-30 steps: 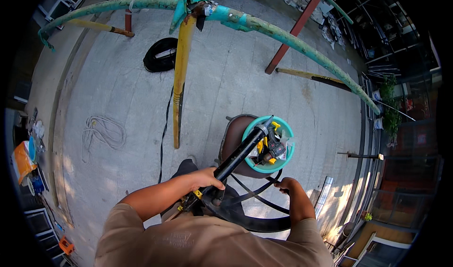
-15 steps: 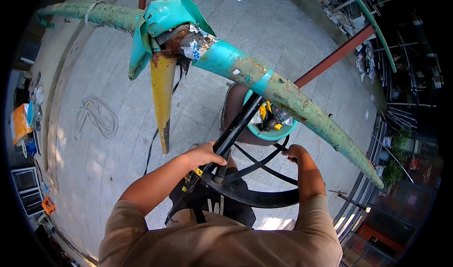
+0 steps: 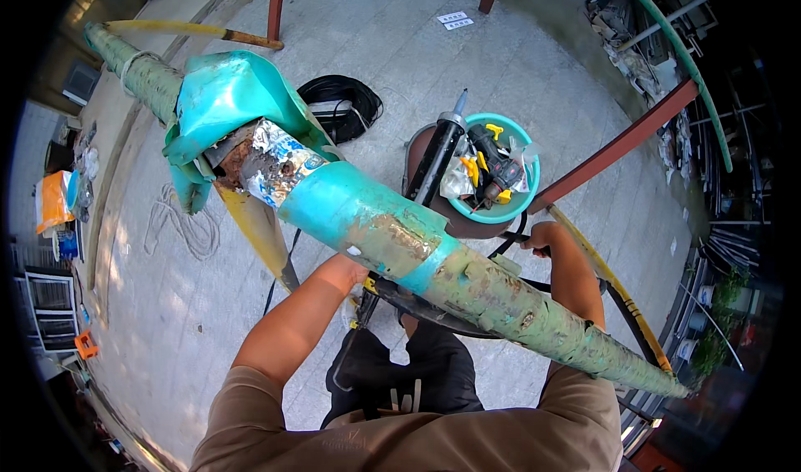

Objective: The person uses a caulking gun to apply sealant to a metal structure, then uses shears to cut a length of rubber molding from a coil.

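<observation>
A thick, peeling green pole with a turquoise wrap crosses close in front of me. My left hand reaches behind it, fingers hidden, beside a yellow-and-black part with a dark handle. A black tube with a collar and grey pointed tip slants up from behind the pole. My right hand is closed on a black bar of a curved black frame. The pole hides most of this frame. Nearest to both is a turquoise tub holding a dark power tool and yellow-handled pieces.
The tub rests on a brown rounded seat. A torn turquoise sheet wraps the pole's left part. A black coil and a pale rope lie on the paving. Red posts stand behind, with scrap stacked along the right.
The green pole now sits lower in view and covers my left hand's fingers and much of the black frame. The tube's pointed tip and more of the tub have come into sight.
</observation>
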Demonstrator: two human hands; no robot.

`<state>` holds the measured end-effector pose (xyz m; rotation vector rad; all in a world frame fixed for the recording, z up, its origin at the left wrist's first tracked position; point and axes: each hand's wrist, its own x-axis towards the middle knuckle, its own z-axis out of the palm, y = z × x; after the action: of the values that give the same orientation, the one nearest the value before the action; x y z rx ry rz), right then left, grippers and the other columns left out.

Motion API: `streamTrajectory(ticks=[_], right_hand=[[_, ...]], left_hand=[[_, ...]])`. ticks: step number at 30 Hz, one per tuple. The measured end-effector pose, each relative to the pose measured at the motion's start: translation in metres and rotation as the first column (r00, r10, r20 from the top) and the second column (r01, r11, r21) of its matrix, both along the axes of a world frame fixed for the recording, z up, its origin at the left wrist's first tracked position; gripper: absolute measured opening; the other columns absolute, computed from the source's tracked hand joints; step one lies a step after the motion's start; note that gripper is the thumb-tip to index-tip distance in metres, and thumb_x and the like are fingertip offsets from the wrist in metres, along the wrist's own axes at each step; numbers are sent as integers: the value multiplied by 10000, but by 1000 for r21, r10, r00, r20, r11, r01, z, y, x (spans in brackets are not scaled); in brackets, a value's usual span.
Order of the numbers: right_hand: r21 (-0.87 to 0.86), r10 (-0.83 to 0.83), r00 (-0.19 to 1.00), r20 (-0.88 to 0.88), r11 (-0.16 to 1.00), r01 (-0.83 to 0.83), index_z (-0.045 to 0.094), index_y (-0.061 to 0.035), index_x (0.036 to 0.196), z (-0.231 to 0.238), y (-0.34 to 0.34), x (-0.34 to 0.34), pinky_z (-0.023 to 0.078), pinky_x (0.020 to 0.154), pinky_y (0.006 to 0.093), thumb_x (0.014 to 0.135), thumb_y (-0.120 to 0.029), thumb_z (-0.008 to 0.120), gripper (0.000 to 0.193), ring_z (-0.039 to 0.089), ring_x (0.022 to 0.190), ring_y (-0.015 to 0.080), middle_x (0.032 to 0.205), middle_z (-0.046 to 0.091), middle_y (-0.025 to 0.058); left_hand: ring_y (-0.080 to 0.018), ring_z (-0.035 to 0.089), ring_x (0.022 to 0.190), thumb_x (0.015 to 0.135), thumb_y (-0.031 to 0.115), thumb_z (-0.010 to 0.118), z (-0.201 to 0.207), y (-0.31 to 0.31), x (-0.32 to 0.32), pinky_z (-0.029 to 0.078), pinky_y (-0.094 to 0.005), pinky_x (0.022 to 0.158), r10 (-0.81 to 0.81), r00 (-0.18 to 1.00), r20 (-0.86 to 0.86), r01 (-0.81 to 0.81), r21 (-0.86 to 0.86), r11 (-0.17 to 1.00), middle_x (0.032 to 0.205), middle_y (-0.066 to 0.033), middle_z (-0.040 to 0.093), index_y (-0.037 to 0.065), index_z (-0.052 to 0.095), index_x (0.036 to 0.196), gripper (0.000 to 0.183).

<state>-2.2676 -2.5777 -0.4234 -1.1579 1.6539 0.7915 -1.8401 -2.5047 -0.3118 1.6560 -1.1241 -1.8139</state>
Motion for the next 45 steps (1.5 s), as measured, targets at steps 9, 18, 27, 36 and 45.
streamTrajectory(ticks=[9, 18, 27, 36, 45], right_hand=[[-295, 343, 872, -349, 843, -449, 699, -34, 1160, 20, 23, -75, 540, 859, 437, 809, -358, 765, 482, 683, 992, 359, 1053, 725, 158], [-999, -149, 988, -49, -12, -52, 639, -20, 1133, 159, 136, 25, 459, 963, 480, 847, -93, 658, 295, 596, 1080, 388, 1101, 658, 192], [-941, -64, 943, 326, 72, 331, 678, -24, 1001, 164, 318, 158, 458, 901, 432, 796, -23, 662, 205, 595, 982, 355, 975, 652, 158], [-841, 581, 610, 539, 400, 364, 680, -56, 1033, 237, 319, 307, 498, 869, 422, 797, -79, 709, 239, 606, 970, 335, 978, 651, 129], [-905, 755, 499, 426, 359, 230, 545, -83, 1330, 278, 293, 379, 447, 1006, 418, 731, -148, 803, 655, 523, 1169, 339, 1235, 556, 142]], left_hand=[[-149, 654, 684, 876, 299, 731, 2, -44, -68, 526, -305, 621, 76, 941, -329, 26, 294, 955, 792, -45, 681, 84, 686, 903, 221], [-216, 680, 894, 955, 267, 585, -48, -34, 17, 551, -386, 777, 195, 702, -685, -28, 247, 969, 1042, -133, 711, 37, 676, 1087, 280], [-170, 639, 665, 704, 102, 808, -11, 105, 90, 518, -318, 626, 6, 992, 127, -31, 201, 979, 792, -86, 670, 12, 617, 913, 297], [-384, 657, 1003, 619, 311, 812, 81, 241, 207, 521, -456, 855, -514, 522, 681, 547, 196, 814, 1008, -220, 691, 53, 646, 1091, 563], [-351, 694, 899, 693, 131, 738, 202, 231, 187, 552, -459, 777, -425, 133, 896, 678, 230, 698, 944, -170, 710, 69, 624, 1093, 420]])
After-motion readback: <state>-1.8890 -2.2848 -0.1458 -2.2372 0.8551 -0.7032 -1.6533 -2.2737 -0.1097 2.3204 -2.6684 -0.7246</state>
